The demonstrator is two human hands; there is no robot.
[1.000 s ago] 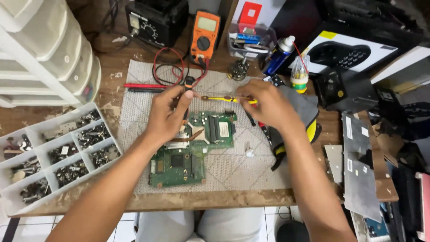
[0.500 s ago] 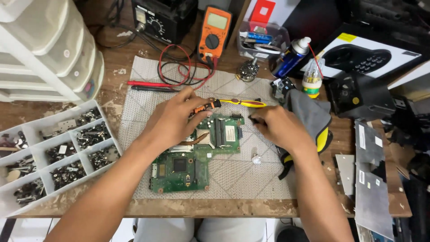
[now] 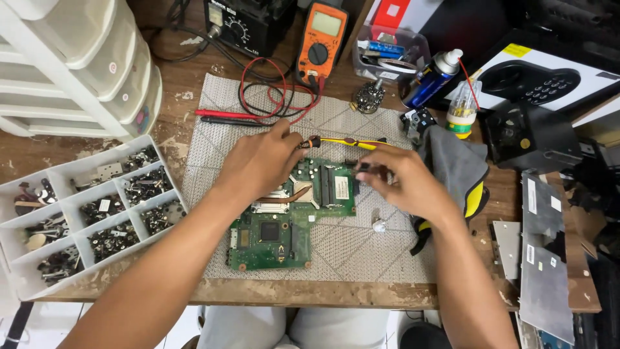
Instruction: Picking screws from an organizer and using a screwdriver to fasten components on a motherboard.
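- Cluttered with repair gear, the wooden surface (image 3: 194, 123) is carrying a grey grid mat (image 3: 361, 252) at its middle, and that mat is giving the green circuit board (image 3: 284, 220) a soft, non-slip bed right in front of the person.
- The left hand (image 3: 261, 161) is resting on the board's upper left part, fingers curled down over it, seemingly pinning it flat; I cannot tell whether it is also pinching anything.
- A yellow-handled screwdriver (image 3: 342, 141) is lying level just above the board's top edge, its dark end at the left hand's fingertips and its far end near the right hand (image 3: 403, 184).
- The right hand is hovering over the board's right edge, fingers closed around a small dark piece (image 3: 363, 169); it is blurred, so what it is stays unclear.
- A small white part (image 3: 379, 225) is sitting loose on the mat just below that hand.
- To the left, a white compartment tray (image 3: 39, 284) is keeping screws and metal bits sorted, close to the working side.
- Behind the mat, an orange multimeter (image 3: 321, 39) is standing with its red and black leads (image 3: 271, 97) coiled on the mat's top edge, probes laid side by side.
- A grey cloth (image 3: 452, 161) and a spray can (image 3: 429, 77) are waiting on the right.
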